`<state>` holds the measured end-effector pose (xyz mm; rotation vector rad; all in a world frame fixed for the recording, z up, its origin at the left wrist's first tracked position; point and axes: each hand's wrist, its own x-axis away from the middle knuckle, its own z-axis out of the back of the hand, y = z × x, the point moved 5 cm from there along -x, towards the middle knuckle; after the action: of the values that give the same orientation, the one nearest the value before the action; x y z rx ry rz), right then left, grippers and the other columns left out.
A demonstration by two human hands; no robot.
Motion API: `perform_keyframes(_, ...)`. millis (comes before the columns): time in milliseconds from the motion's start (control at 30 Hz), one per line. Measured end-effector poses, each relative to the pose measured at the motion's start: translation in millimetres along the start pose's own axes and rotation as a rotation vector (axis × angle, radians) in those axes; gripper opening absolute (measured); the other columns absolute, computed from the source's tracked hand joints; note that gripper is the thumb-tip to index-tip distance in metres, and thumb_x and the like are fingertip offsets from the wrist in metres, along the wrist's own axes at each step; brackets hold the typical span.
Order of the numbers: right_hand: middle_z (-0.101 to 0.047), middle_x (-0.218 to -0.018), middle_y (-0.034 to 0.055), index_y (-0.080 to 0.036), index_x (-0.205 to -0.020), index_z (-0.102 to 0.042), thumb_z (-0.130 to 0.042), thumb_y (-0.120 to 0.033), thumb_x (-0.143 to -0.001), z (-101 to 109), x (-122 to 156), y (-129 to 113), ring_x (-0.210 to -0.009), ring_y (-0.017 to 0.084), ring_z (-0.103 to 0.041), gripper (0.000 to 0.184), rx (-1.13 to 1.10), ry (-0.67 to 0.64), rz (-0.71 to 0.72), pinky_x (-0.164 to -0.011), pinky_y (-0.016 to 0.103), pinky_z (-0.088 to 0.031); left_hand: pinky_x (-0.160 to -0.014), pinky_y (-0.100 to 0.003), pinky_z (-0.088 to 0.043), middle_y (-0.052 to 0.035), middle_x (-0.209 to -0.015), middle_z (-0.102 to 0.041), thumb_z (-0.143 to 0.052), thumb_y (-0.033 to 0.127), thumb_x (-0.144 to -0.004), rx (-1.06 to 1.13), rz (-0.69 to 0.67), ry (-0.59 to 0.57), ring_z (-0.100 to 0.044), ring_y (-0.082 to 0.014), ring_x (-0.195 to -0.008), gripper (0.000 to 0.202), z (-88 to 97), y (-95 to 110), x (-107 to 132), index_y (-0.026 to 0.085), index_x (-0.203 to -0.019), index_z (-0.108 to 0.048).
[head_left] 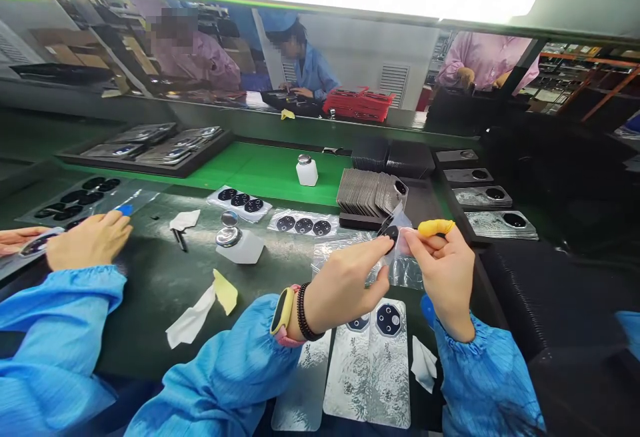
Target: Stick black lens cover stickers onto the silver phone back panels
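Note:
My left hand (345, 283), with a watch and a bead bracelet on the wrist, pinches a small black camera-lens ring (391, 231) on a clear film strip (406, 265). My right hand (445, 277), a yellow finger cot on its forefinger, pinches the same strip from the right. Both hands are held just above silver patterned phone back covers (370, 363) that lie side by side at the near table edge, one showing a round camera ring with three holes.
A co-worker's hands (90, 240) in blue sleeves work at the left. On the dark table are two pump bottles (237, 240) (307, 170), lens-ring strips (304, 225), wipes (190, 320), a stack of covers (373, 193) and trays of covers (495, 197). People stand beyond the far partition.

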<state>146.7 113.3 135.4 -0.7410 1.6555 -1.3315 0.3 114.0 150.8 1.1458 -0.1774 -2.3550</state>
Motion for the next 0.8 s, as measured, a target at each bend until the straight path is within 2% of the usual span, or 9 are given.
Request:
perform_keyframes(133,-0.071,-0.065,-0.0020,-0.020,-0.074,-0.052,-0.079,-0.046,-0.063,0,1,0,-0.056,0.017,-0.071,0.039,0.019,0.002,0.016,-0.062,0.031,-0.064,-0.084,-0.028,-0.060,-0.0097,-0.106,-0.073,-0.044,0.009,-0.085,-0.058,-0.027,0.033,-0.072,-0.0190,-0.093,0.033,-1.6,1,0,0.012,-0.112,-0.061)
perform_keyframes(267,-0.071,-0.063,-0.0020,-0.021,-0.074,-0.053,-0.079,-0.044,-0.062,-2,2,1,-0.056,0.018,-0.071,0.037,0.022,0.003,0.022,-0.060,0.030,-0.063,-0.082,-0.026,-0.061,-0.0150,-0.101,-0.073,-0.040,0.006,-0.086,-0.168,-0.090,0.098,-0.072,-0.0196,-0.092,0.031,-4.7,6,1,0.006,-0.111,-0.059)
perform_keyframes(467,-0.073,-0.067,-0.0001,-0.021,-0.074,-0.053,-0.076,-0.042,-0.065,-4,2,4,-0.064,0.020,-0.073,0.032,0.040,0.011,0.024,-0.062,0.031,-0.063,-0.089,-0.029,-0.058,-0.0154,-0.105,-0.072,-0.042,0.007,-0.089,-0.281,-0.170,0.134,-0.070,-0.0214,-0.099,0.036,-12.2,12,5,0.007,-0.125,-0.052)
perform_keyframes(633,-0.073,-0.070,0.0008,-0.021,-0.075,-0.054,-0.076,-0.044,-0.064,-3,1,7,-0.067,0.021,-0.074,0.033,0.054,0.011,0.032,-0.064,0.032,-0.063,-0.081,-0.026,-0.060,-0.0193,-0.101,-0.072,-0.041,0.004,-0.088,-0.365,-0.222,0.156,-0.071,-0.0222,-0.094,0.028,-16.6,12,6,0.004,-0.112,-0.057)
perform_keyframes(800,-0.074,-0.070,0.0018,-0.020,-0.076,-0.055,-0.077,-0.042,-0.063,-3,-1,11,-0.066,0.021,-0.074,0.034,0.075,0.018,0.015,-0.064,0.032,-0.063,-0.080,-0.024,-0.060,-0.0188,-0.102,-0.072,-0.039,0.003,-0.088,-0.319,-0.194,0.177,-0.072,-0.0210,-0.094,0.030,-16.5,8,6,0.004,-0.112,-0.057)
